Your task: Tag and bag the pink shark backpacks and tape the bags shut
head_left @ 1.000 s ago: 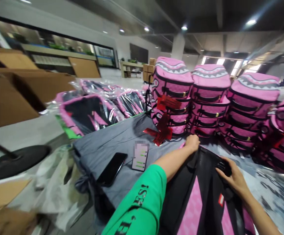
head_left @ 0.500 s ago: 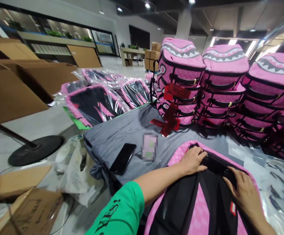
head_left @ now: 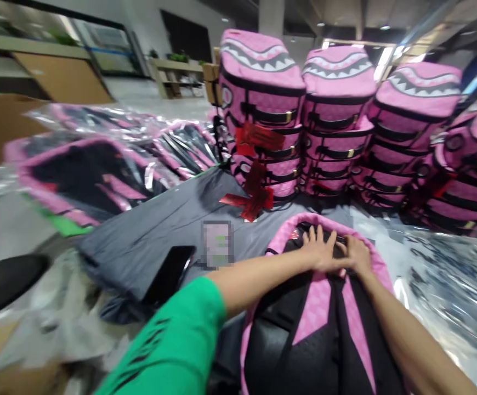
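A pink and black backpack [head_left: 304,362] lies in front of me, its black back panel and shoulder straps facing up. My left hand [head_left: 319,252] rests flat near its top end, fingers spread and pointing away from me. Beside it, my right hand [head_left: 357,255] is bent at the top of the straps, closed on the backpack there; its fingertips are partly hidden. A small red tag shows just below the hands. Both hands touch the backpack and nearly meet.
Stacks of pink backpacks [head_left: 263,66] stand behind, with red tags [head_left: 255,192] hanging. Bagged backpacks [head_left: 82,170] lie at left. On the grey cloth [head_left: 140,219] are a black phone [head_left: 170,274] and a blurred-out card [head_left: 217,244]. Clear plastic [head_left: 448,291] spreads at right.
Both hands have come together at the backpack's top; the right hand moved left from the side. The straps now lie nearer the middle. The view has turned right.
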Demonstrator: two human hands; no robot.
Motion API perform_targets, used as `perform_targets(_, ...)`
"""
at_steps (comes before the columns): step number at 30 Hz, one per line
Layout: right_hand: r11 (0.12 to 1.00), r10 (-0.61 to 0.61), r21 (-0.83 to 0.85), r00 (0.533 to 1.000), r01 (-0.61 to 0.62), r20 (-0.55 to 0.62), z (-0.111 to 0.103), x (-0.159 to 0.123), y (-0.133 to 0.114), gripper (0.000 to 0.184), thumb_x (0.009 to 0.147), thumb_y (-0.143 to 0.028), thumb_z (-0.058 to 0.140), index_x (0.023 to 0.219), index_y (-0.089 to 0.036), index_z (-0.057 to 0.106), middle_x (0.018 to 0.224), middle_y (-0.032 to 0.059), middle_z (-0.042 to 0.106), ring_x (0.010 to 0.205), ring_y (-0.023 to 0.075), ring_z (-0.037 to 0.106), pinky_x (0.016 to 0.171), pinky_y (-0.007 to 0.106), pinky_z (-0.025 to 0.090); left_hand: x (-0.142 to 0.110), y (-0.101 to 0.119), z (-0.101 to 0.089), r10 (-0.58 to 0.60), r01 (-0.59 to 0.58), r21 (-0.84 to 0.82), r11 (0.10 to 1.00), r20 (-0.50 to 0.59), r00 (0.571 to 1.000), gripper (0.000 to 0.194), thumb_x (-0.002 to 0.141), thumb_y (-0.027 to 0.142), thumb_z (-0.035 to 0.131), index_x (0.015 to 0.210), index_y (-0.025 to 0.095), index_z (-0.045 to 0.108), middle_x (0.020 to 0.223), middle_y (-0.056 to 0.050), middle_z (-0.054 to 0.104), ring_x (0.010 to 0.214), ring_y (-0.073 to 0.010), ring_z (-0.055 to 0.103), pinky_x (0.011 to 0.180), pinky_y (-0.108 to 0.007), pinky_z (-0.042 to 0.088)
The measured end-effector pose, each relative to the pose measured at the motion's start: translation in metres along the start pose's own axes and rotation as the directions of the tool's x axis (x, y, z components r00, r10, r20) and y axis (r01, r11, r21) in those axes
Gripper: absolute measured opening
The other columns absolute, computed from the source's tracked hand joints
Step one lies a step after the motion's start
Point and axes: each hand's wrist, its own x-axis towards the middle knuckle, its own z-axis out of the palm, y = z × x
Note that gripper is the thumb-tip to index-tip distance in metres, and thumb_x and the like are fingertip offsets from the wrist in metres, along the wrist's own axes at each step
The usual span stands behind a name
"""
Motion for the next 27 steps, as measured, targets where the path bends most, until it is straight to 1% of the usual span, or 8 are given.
perform_targets(4, 0.998, 0.048, -0.039, 0.998, -0.05, -0.041, -0.007, -0.008, -0.018, 0.037, 0.102, -0.037, 0.043, 0.121, -0.01, 0.059, 0.111, 0.0225, 0.067, 0.103, 0.0341, 0.062, 0.087, 0.044, 0.047, -0.03, 0.011, 0.023, 0.029, -0.033, 0.061, 0.998, 0.061, 0.998, 0.086, 0.088, 0.077, 0.039, 0.157, 0.027, 0.031, 0.167, -0.019, 0.011, 0.15, -0.0516, 0.001, 0.115, -0.071, 0.011)
perform_targets(7, 0.999, 0.011, -0.043, 1.0, -0.012, -0.029, -0.024, -0.009, -0.008, 0.029, 0.101, -0.027, 0.045, 0.123, -0.016, 0.06, 0.123, 0.0187, 0.064, 0.116, 0.0302, 0.057, 0.097, 0.04, 0.043, -0.035, 0.004, 0.037, 0.023, -0.019, 0.066, 0.998, -0.064, 0.998, 0.074, 0.093, 0.07, 0.04, 0.156, 0.032, 0.032, 0.168, -0.015, 0.009, 0.151, -0.0483, 0.006, 0.119, -0.063, 0.015)
perform_targets(10, 0.999, -0.013, -0.037, 1.0, 0.013, 0.003, -0.048, 0.001, 0.017, 0.035, 0.096, -0.019, 0.053, 0.131, -0.02, 0.056, 0.137, 0.0151, 0.057, 0.127, 0.0278, 0.05, 0.1, 0.037, 0.04, -0.04, -0.003, 0.049, 0.036, -0.021, 0.083, 0.996, -0.194, 0.98, 0.069, 0.093, 0.068, 0.043, 0.154, 0.035, 0.037, 0.168, -0.012, 0.015, 0.151, -0.0462, 0.013, 0.119, -0.06, 0.019)
perform_targets(13, 1.0, -0.016, -0.02, 0.989, 0.019, 0.149, -0.058, 0.027, 0.041, 0.041, 0.081, -0.025, 0.075, 0.12, -0.018, 0.063, 0.116, 0.0108, 0.068, 0.105, 0.026, 0.062, 0.083, 0.031, 0.045, -0.046, -0.008, 0.062, 0.035, -0.005, 0.101, 0.995, -0.294, 0.955, 0.066, 0.094, 0.067, 0.044, 0.152, 0.037, 0.04, 0.167, -0.01, 0.02, 0.151, -0.0443, 0.018, 0.119, -0.058, 0.022)
perform_targets(16, 0.999, -0.032, -0.005, 0.953, 0.035, 0.301, -0.046, 0.06, 0.05, 0.039, 0.061, -0.026, 0.09, 0.093, -0.018, 0.069, 0.088, 0.0028, 0.071, 0.082, 0.0206, 0.065, 0.069, 0.025, 0.043, -0.041, -0.014, 0.07, 0.047, -0.003, 0.136, 0.991, -0.322, 0.946, 0.065, 0.093, 0.068, 0.044, 0.151, 0.039, 0.041, 0.166, -0.009, 0.024, 0.151, -0.0444, 0.019, 0.119, -0.059, 0.022)
perform_targets(20, 1.0, -0.001, -0.01, 0.946, 0.004, 0.324, -0.033, 0.08, 0.044, 0.039, 0.061, -0.027, 0.09, 0.093, -0.017, 0.068, 0.091, 0.0037, 0.072, 0.082, 0.0194, 0.065, 0.07, 0.025, 0.045, -0.019, -0.019, 0.068, 0.038, 0.015, 0.174, 0.985, -0.294, 0.955, 0.065, 0.09, 0.07, 0.047, 0.148, 0.043, 0.043, 0.165, -0.007, 0.027, 0.149, -0.047, 0.021, 0.115, -0.065, 0.022)
perform_targets(23, 0.999, 0.031, -0.029, 0.967, -0.024, 0.253, -0.043, 0.062, 0.031, 0.041, 0.071, -0.021, 0.083, 0.108, -0.016, 0.066, 0.109, 0.0111, 0.071, 0.099, 0.0262, 0.066, 0.081, 0.031, 0.049, -0.009, -0.018, 0.062, 0.001, 0.05, 0.151, 0.987, -0.324, 0.946, 0.061, 0.092, 0.068, 0.046, 0.147, 0.043, 0.045, 0.165, -0.007, 0.028, 0.149, -0.0444, 0.025, 0.115, -0.061, 0.025)
perform_targets(27, 0.999, -0.015, -0.028, 0.993, 0.018, 0.119, -0.071, -0.018, -0.001, 0.045, 0.092, -0.017, 0.058, 0.137, -0.013, 0.052, 0.147, 0.0213, 0.048, 0.138, 0.0334, 0.042, 0.11, 0.049, 0.037, -0.01, -0.012, 0.057, -0.017, 0.074, 0.146, 0.986, -0.357, 0.934, 0.056, 0.095, 0.062, 0.045, 0.147, 0.039, 0.048, 0.164, -0.008, 0.029, 0.149, -0.0416, 0.026, 0.117, -0.056, 0.025)
